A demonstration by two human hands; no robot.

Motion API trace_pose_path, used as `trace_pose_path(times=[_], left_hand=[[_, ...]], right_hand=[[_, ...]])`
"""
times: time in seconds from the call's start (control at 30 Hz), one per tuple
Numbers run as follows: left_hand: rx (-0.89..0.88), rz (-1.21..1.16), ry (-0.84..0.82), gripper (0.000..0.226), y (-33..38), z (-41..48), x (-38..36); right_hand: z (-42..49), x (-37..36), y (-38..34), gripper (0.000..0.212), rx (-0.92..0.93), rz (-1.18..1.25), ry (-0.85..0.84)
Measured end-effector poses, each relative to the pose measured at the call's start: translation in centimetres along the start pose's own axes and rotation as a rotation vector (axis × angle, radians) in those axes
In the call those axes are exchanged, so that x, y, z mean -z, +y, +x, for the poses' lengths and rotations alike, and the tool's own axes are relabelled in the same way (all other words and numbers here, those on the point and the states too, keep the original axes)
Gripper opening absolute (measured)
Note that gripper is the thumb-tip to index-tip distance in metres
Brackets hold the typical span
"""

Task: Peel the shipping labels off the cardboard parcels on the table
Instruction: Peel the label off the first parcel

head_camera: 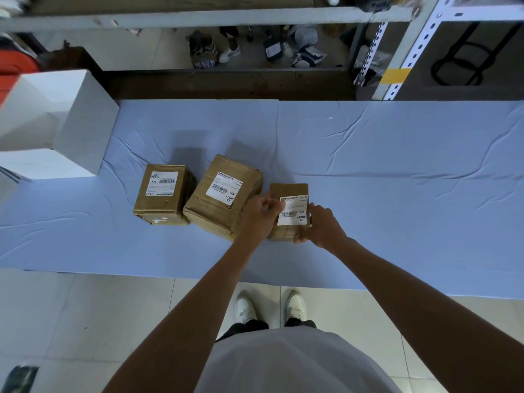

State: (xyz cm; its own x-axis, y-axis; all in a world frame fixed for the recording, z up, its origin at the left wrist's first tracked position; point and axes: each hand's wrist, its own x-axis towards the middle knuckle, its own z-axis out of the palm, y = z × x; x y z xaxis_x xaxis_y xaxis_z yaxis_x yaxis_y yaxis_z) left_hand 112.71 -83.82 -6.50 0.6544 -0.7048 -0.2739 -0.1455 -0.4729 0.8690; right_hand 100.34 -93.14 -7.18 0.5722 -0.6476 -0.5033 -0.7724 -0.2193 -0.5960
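Three brown cardboard parcels stand in a row on the blue-covered table (397, 171). The left parcel (163, 194) carries a white label (164, 183), and the larger middle parcel (221, 197) carries its own label (224, 188). On the small right parcel (287, 190) lies a white label (295, 212). My left hand (259, 215) pinches that label's upper left corner. My right hand (321, 224) grips the small parcel's right side and front corner.
A white box (65, 120) stands at the table's left end. Behind the table, metal shelving (411, 49) holds clutter. Blue cloth stretches wide to the right of the parcels. The table's near edge runs just in front of my white shoes (269, 307).
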Motion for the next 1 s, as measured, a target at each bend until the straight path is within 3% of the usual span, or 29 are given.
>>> trace_pose_path(times=[0.77, 1.0], left_hand=[[0.085, -0.130, -0.055, 0.021, -0.1, 1.0, 0.7], [0.089, -0.091, 0.092, 0.019, 0.1, 1.4, 0.9]], right_hand=[[-0.2, 1.1, -0.4, 0.063, -0.020, -0.007, -0.059], [-0.7, 1.4, -1.2, 0.058, -0.014, -0.049, -0.067]])
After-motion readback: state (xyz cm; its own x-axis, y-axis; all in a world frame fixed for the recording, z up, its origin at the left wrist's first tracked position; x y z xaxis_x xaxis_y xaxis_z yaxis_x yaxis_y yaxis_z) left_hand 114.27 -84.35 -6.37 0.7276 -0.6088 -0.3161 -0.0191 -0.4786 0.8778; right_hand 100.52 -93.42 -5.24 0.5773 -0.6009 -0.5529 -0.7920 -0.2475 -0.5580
